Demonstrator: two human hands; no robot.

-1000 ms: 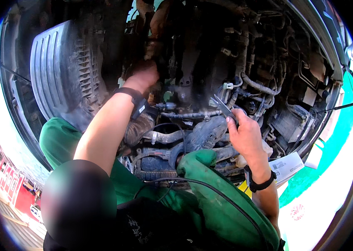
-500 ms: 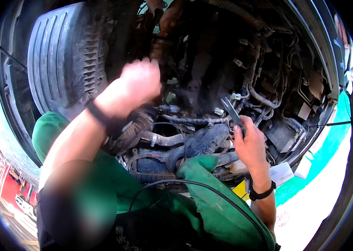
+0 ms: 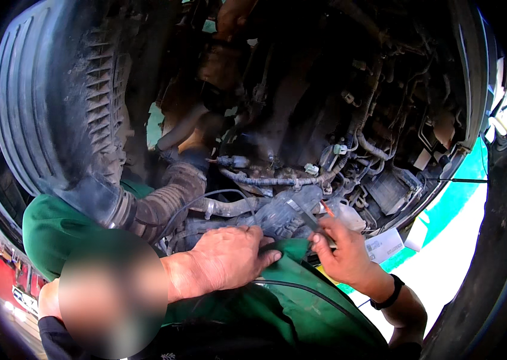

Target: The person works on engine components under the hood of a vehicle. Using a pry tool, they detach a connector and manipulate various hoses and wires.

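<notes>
My right hand point(image 3: 343, 252) is closed around a slim, flat metal tool point(image 3: 303, 215). The tool points up and to the left over the engine bay. Beside its shaft shows a thin orange strip point(image 3: 327, 208), though I cannot make out whether it belongs to the tool. My left hand point(image 3: 226, 258) lies palm down over the green trouser leg point(image 3: 301, 300), thumb apart from the bent fingers. Nothing shows in it, and its fingertips are partly hidden. Just beyond both hands lies a dusty dark plastic engine part point(image 3: 286, 210).
A large ribbed black housing point(image 3: 43, 108) fills the left side, joined to a corrugated air hose point(image 3: 172, 198). Wrapped wiring point(image 3: 277, 180) with connectors crosses the middle. A black cable point(image 3: 319, 300) runs across my leg. A white box point(image 3: 385, 245) stands beyond my right wrist.
My left hand has come down from over the engine bay onto the trouser leg. My right hand has moved lower, tilting the tool further left. The view has shifted.
</notes>
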